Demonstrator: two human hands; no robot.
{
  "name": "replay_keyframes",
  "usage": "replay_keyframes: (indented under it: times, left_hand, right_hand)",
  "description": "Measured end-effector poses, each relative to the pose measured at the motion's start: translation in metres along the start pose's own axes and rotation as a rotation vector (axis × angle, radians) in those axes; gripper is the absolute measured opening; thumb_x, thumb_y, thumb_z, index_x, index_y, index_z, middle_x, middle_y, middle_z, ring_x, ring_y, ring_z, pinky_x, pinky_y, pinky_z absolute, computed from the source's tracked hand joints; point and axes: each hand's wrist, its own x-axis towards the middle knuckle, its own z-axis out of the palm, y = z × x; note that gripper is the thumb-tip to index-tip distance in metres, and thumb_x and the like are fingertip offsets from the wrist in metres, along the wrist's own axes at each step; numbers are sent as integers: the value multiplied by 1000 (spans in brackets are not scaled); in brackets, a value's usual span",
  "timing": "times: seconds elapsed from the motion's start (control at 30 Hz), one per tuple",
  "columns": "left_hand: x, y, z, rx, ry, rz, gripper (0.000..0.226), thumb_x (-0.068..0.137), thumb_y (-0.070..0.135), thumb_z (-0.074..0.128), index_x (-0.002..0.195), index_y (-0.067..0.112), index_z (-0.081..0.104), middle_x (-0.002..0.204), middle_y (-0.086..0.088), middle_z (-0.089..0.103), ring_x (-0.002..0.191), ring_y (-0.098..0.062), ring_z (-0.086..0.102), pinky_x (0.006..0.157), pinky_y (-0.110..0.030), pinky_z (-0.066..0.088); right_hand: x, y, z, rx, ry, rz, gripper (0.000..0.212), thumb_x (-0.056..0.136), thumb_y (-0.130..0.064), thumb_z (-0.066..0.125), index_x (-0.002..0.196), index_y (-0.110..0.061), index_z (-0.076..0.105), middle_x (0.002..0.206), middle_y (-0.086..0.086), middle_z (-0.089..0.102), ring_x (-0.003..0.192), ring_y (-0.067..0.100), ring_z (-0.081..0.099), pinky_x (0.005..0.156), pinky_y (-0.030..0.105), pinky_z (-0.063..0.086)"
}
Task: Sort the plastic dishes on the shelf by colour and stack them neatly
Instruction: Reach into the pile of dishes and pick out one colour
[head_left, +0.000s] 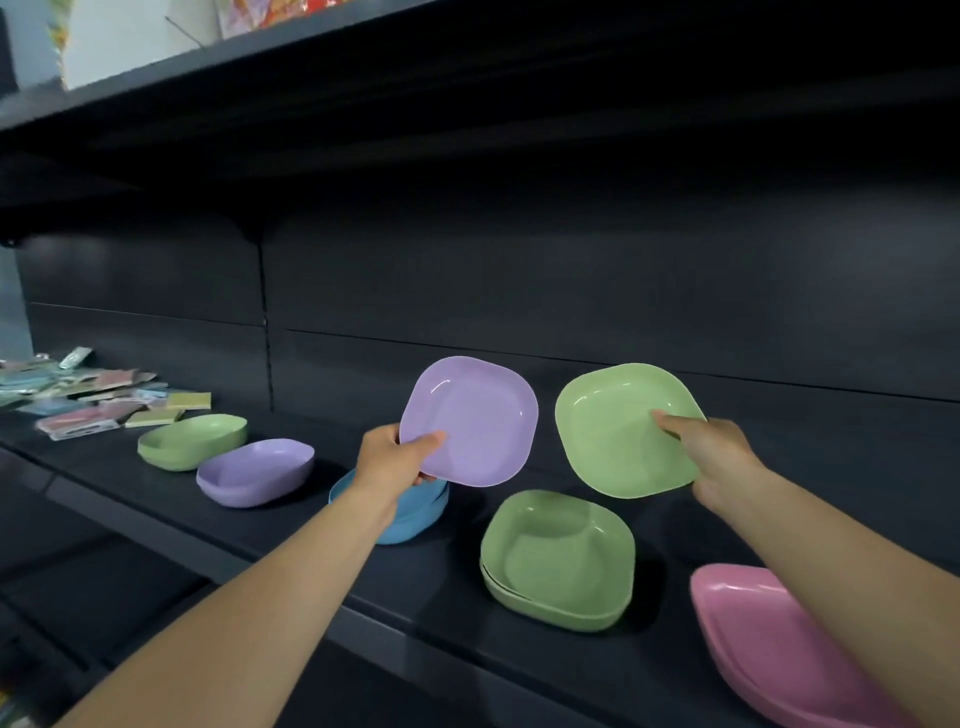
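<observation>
At the shelf's (363, 587) front edge, nearest: pink stack (769, 639) at far right, partly behind the right forearm and cut by the frame edge; count not readable. Just left of it, green stack (558, 561), at least two dishes nested, rims slightly off-square.

Next back: left hand (389, 457) pinches a purple dish (470, 421) by its lower-left rim, thumb on the inner face, fingers behind. Dish held tilted, clear of the shelf. Right hand (722, 457) grips a green dish (623, 431) at its right rim, thumb across the inside, also lifted and tilted. Blue stack (410, 514) sits under the left hand, mostly covered by wrist and purple dish.

Further left: purple pile (257, 473), then a second green pile (192, 441).

Progress, as judged: partway. Colours are largely grouped, but green stands in two separate places and two dishes are in the air. The held green likely belongs on the green stack below it, the held purple on the purple pile.

Far left: flat packets (88, 400), blurred, contents unreadable. Upper shelf items cropped.
</observation>
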Motion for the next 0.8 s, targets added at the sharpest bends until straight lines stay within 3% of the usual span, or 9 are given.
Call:
replay_keyframes:
  times: [0.23, 0.4, 0.47, 0.6, 0.7, 0.8]
  left_hand:
    - [42, -10, -33, -37, -31, -10, 12, 84, 17, 70, 78, 10, 61, 75, -5, 63, 54, -17, 54, 48, -23, 42]
    - [81, -11, -103, -114, -10, -48, 16, 81, 13, 73, 82, 3, 61, 78, -13, 63, 59, -23, 55, 48, -26, 44]
    - [95, -10, -130, -62, -34, -48, 15, 82, 14, 72, 81, 4, 61, 76, -12, 63, 59, -22, 54, 50, -25, 46]
    - [122, -9, -168, -14, -93, -23, 14, 82, 15, 72, 83, 5, 62, 85, -13, 67, 73, -27, 62, 65, -32, 52]
    - [141, -15, -188, -25, -127, -34, 21, 80, 15, 74, 92, 1, 63, 95, -16, 69, 85, -33, 66, 78, -39, 56]
    - [157, -23, -204, -6, -163, -43, 27, 79, 17, 75, 96, 0, 62, 96, -16, 69, 87, -35, 66, 83, -44, 56]
  right_hand:
    - [4, -1, 42, -28, -9, -18, 34, 87, -15, 68, 116, -2, 56, 103, 10, 59, 92, 29, 56, 78, 36, 44]
    - [-5, 2, 70, -15, -3, -38, 23, 87, -14, 67, 107, -5, 57, 91, 8, 62, 89, 29, 59, 79, 37, 46]
    - [-9, 5, 81, -16, 26, -26, 26, 86, -14, 68, 108, -4, 58, 97, 10, 63, 91, 31, 61, 82, 40, 49]
    - [-21, 13, 105, -8, 87, -2, 35, 84, -15, 70, 114, 0, 59, 108, 14, 65, 99, 33, 62, 95, 46, 49]
    - [-33, 17, 130, -12, 112, 2, 36, 85, -15, 69, 116, 0, 58, 107, 14, 63, 96, 33, 61, 93, 44, 49]
    - [-46, 18, 158, -7, 151, -5, 38, 85, -17, 69, 117, -1, 57, 106, 13, 62, 95, 32, 60, 88, 40, 48]
